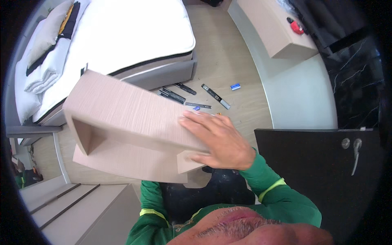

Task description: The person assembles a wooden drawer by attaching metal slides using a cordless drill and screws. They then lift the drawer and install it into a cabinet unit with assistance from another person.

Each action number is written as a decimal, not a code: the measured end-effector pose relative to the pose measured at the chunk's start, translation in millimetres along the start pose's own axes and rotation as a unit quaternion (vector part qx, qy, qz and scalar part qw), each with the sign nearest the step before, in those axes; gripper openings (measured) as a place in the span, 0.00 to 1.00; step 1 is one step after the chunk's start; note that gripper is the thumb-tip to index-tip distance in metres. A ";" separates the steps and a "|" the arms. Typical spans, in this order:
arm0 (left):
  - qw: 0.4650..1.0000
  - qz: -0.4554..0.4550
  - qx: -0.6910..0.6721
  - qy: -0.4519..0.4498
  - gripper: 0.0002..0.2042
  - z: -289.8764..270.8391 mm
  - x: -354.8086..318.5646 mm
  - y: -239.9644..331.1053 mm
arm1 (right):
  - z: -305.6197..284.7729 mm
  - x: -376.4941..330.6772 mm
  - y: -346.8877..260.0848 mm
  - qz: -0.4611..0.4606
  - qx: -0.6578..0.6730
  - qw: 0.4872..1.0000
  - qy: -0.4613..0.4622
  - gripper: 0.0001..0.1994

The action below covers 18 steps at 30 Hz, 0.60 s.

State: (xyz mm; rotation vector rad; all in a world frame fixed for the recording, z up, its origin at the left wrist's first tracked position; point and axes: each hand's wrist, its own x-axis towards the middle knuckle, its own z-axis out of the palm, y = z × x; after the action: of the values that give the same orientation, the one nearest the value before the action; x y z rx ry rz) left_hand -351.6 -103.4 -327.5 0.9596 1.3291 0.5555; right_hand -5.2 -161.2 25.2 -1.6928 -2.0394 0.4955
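We've got a pale wood-grain drawer box (122, 126) held up off the floor, tilted, open side facing 7 o'clock, roughly centre-left of view. Right hand (218, 141) is spread flat on its top panel at the 3 o'clock end, fingers splayed wide, thumb hooked under the edge — a pinch-and-press hold, not a wrap. Left hand: can't tell, only the green sleeve (153, 200) shows, running up under the box, so grip and openness are hidden behind the panel. Bed (134, 36) w/ white mattress sits at 11 o'clock, folded linen and pillows on its far side. Floor (228, 57) at 1 o'clock carries loose drawer slides (175, 95), another rail (215, 96) and a small blue packet (235, 86). Light cabinet (273, 28) w/ a red tool (297, 27) on top at 2 o'clock; dark door w/ handle (356, 153) at 4 o'clock; drawer fronts (77, 208) at 7 o'clock. Risks, our read: flat-palm hold gives little friction on smooth laminate, so the box could slide out toward 9 o'clock if the tilt grows. Box blocks our view of the floor, so stepping on the rails is likely. Swinging the long end could clip the bed frame or the door edge.
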 end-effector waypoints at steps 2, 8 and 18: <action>1.000 -0.028 0.000 0.003 0.51 2.5 -26.5 15.6 | -42.9 -29.9 12.9 0.025 0.054 0.998 0.018 0.44; 0.997 -0.076 -0.010 -0.007 0.51 18.6 -94.5 98.6 | -36.1 -153.5 36.9 0.255 0.392 0.868 0.165 0.54; 0.998 -0.063 -0.022 -0.003 0.51 -33.4 -144.6 238.5 | -154.6 -16.0 -45.3 0.192 0.540 0.766 0.290 0.24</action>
State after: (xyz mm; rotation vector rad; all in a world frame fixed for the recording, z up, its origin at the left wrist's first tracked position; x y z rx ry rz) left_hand -370.2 -86.9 -47.7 0.8343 1.3560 0.4823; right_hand 44.3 -186.2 177.4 -1.2203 -0.6445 0.8993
